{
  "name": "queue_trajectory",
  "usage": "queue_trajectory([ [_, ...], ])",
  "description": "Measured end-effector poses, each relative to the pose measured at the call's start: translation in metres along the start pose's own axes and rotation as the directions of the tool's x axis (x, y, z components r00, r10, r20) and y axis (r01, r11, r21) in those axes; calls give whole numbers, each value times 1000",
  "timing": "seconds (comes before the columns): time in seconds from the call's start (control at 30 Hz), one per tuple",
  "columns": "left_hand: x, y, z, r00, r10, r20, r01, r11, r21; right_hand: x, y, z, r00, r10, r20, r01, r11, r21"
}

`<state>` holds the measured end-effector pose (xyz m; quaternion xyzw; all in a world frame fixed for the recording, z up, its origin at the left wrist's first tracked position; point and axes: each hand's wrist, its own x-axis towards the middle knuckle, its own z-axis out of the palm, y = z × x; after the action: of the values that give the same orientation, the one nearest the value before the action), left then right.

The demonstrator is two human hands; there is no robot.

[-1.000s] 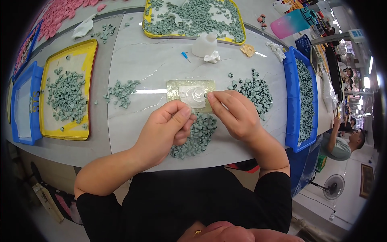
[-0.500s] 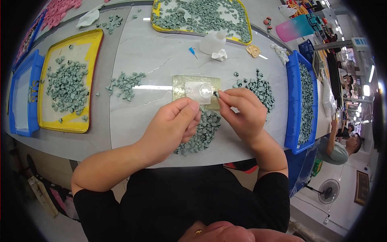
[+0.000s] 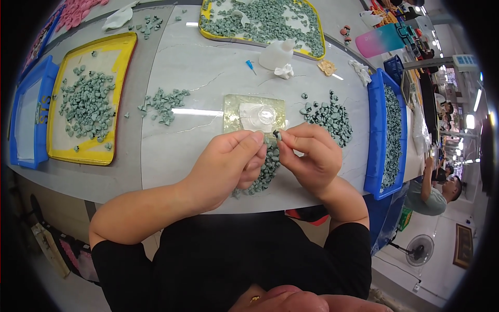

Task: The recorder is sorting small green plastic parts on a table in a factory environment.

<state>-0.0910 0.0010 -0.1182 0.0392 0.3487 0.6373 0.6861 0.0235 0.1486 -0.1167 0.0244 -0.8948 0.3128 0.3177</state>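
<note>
Piece point(image 3: 277, 134), small, green and dark at one end, is pinched between the right hand's point(image 3: 314, 156) thumb and forefinger, by the near edge of a glossy, translucent yellowish mat point(image 3: 231, 105) bearing a clear disc point(image 3: 267, 115). The left hand point(image 3: 226, 161) is closed, thumb pressed to curled fingers; whether it grips anything I cannot tell. Both hands partly hide a pile point(image 3: 268, 173) of angular green bits.
</note>
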Motion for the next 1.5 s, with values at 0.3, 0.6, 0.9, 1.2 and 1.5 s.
queue_trajectory([
  [0.3,0,0,1,1000,1,9,-1,1000,-24,0,0,0,981,-180,70,183,982,-38],
  [0.6,-5,-6,3,987,161,-14,-158,981,115,-1,0,5,966,-256,44,257,966,-16],
  [0.9,-9,-10,5,920,390,-29,-343,840,420,0,-5,3,996,-86,32,82,992,94],
  [1.2,-6,-14,8,916,400,-42,-350,843,409,-2,-7,5,998,-57,-13,58,997,55],
  [1.5,-6,-7,6,968,235,-87,-142,800,583,11,10,-24,976,68,206,-78,996,37],
])
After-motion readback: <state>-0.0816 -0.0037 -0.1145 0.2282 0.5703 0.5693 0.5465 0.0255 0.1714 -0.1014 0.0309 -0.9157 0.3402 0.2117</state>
